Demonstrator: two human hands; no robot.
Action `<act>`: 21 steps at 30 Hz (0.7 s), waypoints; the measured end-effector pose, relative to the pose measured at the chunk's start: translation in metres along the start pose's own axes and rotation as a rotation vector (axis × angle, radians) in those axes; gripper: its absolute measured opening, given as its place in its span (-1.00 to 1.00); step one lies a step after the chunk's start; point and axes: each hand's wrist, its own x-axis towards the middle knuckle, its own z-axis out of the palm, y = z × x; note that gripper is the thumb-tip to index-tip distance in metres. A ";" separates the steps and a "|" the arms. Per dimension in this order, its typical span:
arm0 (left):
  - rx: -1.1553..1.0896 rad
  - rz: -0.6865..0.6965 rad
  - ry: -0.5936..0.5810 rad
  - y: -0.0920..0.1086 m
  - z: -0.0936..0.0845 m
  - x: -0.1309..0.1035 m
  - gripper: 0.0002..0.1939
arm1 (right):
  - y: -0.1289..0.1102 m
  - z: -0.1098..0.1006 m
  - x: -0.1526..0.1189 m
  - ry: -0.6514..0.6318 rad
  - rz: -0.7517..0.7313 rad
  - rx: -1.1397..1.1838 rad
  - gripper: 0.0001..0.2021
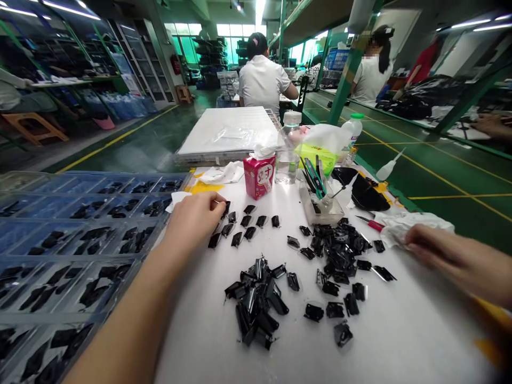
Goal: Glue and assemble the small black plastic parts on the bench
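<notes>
My left hand (198,216) reaches over the left side of the white work surface (208,330), its fingertips pinched at a small black glossy plastic piece (228,207). Several similar pieces lie spaced out beside that hand, such as one black piece (250,233). At the right, my right hand (440,250) has its fingers curled on a crumpled white cloth (418,226). Close to the cloth lies a red-handled pointed tool (374,224). Two heaps of black pieces occupy the middle: a front pile (258,304) and a back pile (340,248).
Blue compartment trays (76,224) with black parts line the left. Behind the pieces stand a pink tissue box (259,177), a clear bottle (287,160) and a small tool box (322,210). A white flat stack (232,130) lies farther back. A person (262,80) sits beyond.
</notes>
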 end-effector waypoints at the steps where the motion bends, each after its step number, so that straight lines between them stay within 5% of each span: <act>1: 0.022 -0.016 0.016 -0.006 0.001 0.004 -0.74 | -0.005 0.006 -0.001 -0.071 0.013 0.032 -0.87; 8: 0.057 -0.076 0.069 -0.031 0.014 0.023 -0.67 | -0.021 0.011 0.003 -0.293 0.104 0.034 -0.85; 15: 0.062 -0.105 0.032 -0.038 0.026 0.033 -0.68 | -0.025 0.020 0.003 -0.262 0.145 -0.033 -0.84; 18: 0.080 -0.072 0.093 -0.030 0.021 0.032 -0.70 | -0.026 0.027 -0.002 -0.213 0.149 -0.028 -0.84; 21: 0.081 0.093 0.174 -0.001 0.008 0.012 -0.69 | -0.029 0.034 -0.006 -0.148 0.157 0.009 -0.85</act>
